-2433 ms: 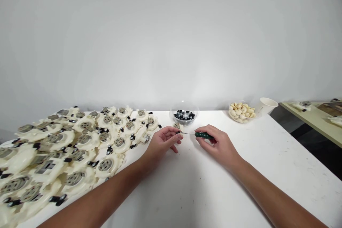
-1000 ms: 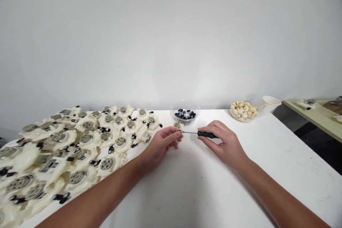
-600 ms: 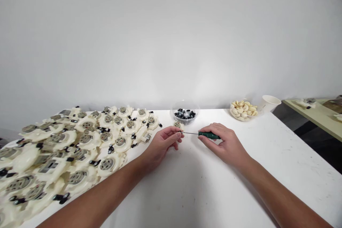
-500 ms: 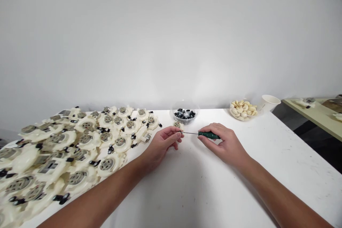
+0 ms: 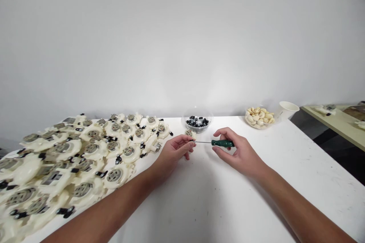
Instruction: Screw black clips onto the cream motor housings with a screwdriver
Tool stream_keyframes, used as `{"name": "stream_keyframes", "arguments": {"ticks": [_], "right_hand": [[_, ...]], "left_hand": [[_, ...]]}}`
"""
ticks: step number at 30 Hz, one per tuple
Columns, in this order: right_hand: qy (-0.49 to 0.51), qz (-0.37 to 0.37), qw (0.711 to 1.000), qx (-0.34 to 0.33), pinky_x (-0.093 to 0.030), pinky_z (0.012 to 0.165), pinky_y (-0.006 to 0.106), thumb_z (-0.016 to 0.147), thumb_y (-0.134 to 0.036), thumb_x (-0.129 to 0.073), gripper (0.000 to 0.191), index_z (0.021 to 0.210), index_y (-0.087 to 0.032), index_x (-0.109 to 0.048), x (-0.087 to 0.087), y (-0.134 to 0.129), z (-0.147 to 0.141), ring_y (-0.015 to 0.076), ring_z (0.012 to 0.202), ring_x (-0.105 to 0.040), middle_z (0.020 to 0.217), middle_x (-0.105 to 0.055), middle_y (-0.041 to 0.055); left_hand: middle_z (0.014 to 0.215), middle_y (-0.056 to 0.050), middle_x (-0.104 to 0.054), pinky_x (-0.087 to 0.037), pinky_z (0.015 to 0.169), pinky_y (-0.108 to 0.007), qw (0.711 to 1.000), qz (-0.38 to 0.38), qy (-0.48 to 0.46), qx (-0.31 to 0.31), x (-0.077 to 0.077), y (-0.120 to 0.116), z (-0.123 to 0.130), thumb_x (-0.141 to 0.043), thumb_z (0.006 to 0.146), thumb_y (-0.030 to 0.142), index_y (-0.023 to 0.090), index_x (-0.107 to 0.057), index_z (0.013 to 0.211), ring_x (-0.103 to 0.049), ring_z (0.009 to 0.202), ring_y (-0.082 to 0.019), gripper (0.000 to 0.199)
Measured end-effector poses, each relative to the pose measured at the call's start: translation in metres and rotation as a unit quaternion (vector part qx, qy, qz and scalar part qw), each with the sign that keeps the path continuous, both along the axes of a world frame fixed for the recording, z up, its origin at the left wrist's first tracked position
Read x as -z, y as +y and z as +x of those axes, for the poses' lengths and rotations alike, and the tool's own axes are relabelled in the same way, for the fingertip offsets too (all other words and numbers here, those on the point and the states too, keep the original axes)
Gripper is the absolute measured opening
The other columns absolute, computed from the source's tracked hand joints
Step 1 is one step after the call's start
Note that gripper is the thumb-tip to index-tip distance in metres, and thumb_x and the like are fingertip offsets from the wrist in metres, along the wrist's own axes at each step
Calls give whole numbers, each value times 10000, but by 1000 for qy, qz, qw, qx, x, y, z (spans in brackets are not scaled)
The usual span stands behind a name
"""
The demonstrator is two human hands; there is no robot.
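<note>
A scuffed white table [image 5: 299, 159] lies beneath a slim, glossy-handled screwdriver [image 5: 220, 143].

Screwdriver [image 5: 224, 143] tip hidden at left hand [image 5: 173, 152]; pinched piece [image 5: 192, 141] too small to tell. Housings [image 5: 10, 229] farthest left cut off.

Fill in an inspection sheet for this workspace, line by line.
Surface: white table, specked and scuffed.
Work items: green-handled screwdriver; tiny part at its tip, too small to identify; dark parts in a clear bowl.
Clutter: pale plastic parts crowded on the left; pale pieces beside a white cup, to the right.
Hands: left hand pinching the tiny part; right hand open around the screwdriver's handle, thumb and forefinger parted.
Cables: nothing seen.
Surroundings: grey wall behind; second table to the right, parts on it.
</note>
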State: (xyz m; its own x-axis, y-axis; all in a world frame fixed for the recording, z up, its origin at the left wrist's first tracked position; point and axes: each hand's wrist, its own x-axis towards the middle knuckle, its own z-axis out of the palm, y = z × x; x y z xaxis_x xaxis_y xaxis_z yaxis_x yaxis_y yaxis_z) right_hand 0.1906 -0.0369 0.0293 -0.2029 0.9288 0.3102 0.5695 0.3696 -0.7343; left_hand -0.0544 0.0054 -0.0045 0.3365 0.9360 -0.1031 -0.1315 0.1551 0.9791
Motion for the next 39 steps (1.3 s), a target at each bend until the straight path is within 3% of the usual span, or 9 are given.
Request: {"name": "stream_keyframes", "arguments": {"ticks": [6, 11, 16, 20, 23, 30, 39], "right_hand": [[27, 29, 999, -25, -497, 572, 282, 974, -397, -606, 188, 1020, -239, -696, 5, 7, 2, 210, 816, -639, 951, -712, 70], [-2, 45, 999, 25, -486, 648, 330, 964, -407, -640, 173, 994, -268, -739, 15, 8, 0, 202, 724, -621, 865, -727, 36], [-12, -18, 999, 30, -402, 584, 300, 1010, -440, -548, 274, 893, -254, -711, 19, 4, -5, 178, 644, -557, 710, -648, 1], [29, -49, 998, -2, -386, 543, 271, 979, -444, -599, 209, 1034, -247, -642, 19, 2, -7, 147, 583, -481, 743, -607, -17], [45, -19, 999, -10, -426, 587, 276, 966, -394, -630, 210, 1125, -258, -618, 20, 3, -8, 153, 632, -500, 837, -633, 2], [79, 17, 997, -6, -466, 635, 297, 967, -380, -646, 166, 1074, -263, -695, 25, 7, -6, 200, 801, -617, 985, -692, 50], [54, 28, 998, -7, -442, 609, 305, 952, -391, -673, 173, 1059, -276, -745, 19, 9, 1, 163, 639, -525, 882, -690, 29]], "left_hand": [[874, -58, -710, -492, 578, -234, 1000, 7, 13, -8, 1, 0, 0, -815, 791, 412, 169, -728, 990, -590, 678, -133, 325], [868, -47, -699, -495, 562, -232, 1000, 11, 0, -15, 3, 1, 1, -818, 785, 414, 177, -727, 979, -589, 695, -139, 320], [864, -59, -700, -490, 556, -226, 1000, 11, -4, -15, 4, 2, 0, -817, 791, 414, 164, -721, 975, -580, 693, -136, 325], [888, -62, -711, -483, 558, -222, 1000, 9, -15, -16, 6, 3, -1, -806, 812, 403, 161, -714, 986, -573, 678, -123, 313], [916, -58, -719, -481, 563, -223, 1000, 4, -23, -20, 7, 3, -1, -810, 809, 399, 168, -712, 991, -579, 677, -120, 310], [885, -60, -721, -482, 560, -227, 1000, 8, -12, -19, 8, 3, -1, -820, 789, 421, 159, -713, 988, -586, 681, -131, 346], [886, -67, -714, -493, 551, -213, 1000, 12, -2, -14, 7, 1, 0, -811, 800, 418, 155, -706, 990, -580, 713, -139, 342]]}}
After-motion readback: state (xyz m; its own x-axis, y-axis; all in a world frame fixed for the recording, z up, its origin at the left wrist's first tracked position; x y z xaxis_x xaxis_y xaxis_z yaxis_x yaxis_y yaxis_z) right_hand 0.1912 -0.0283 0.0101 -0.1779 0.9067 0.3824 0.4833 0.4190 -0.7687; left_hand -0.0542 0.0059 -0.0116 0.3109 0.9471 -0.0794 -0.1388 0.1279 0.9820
